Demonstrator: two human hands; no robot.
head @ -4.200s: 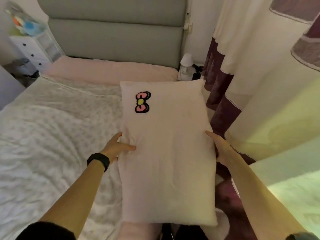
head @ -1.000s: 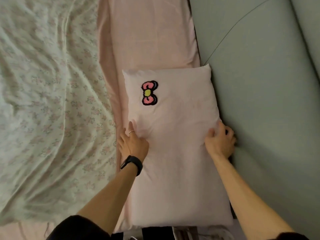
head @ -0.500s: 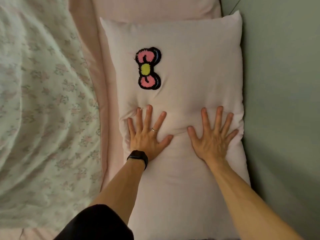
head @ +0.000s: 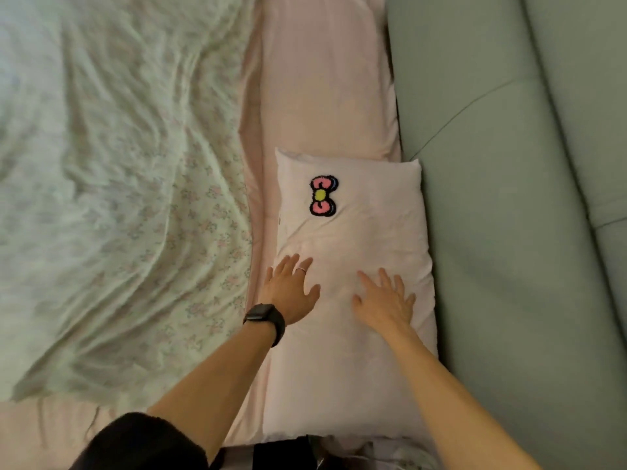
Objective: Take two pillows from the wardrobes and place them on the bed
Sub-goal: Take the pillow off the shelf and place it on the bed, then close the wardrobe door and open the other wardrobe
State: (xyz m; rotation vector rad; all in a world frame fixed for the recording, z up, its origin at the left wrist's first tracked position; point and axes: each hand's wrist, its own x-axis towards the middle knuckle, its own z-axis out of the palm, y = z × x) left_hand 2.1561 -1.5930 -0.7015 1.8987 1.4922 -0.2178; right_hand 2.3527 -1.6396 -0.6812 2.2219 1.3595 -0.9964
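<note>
A pale pink pillow (head: 366, 228) with a pink and yellow bow patch lies flat on the bed, its long right side against the grey-green headboard. My left hand (head: 291, 288), with a ring and a black watch on the wrist, hovers open over the pillow's left middle. My right hand (head: 385, 296) is open with spread fingers over the pillow's right middle. Neither hand grips the fabric. Only this one pillow is in view.
A pink sheet strip (head: 325, 83) runs along the padded headboard (head: 509, 198) beyond the pillow. A rumpled floral duvet (head: 112, 184) covers the bed to the left.
Earlier I carried the pillow to the bed and set it by the headboard. Since half a second ago my flat pressing hands have loosened and the view has pulled back.
</note>
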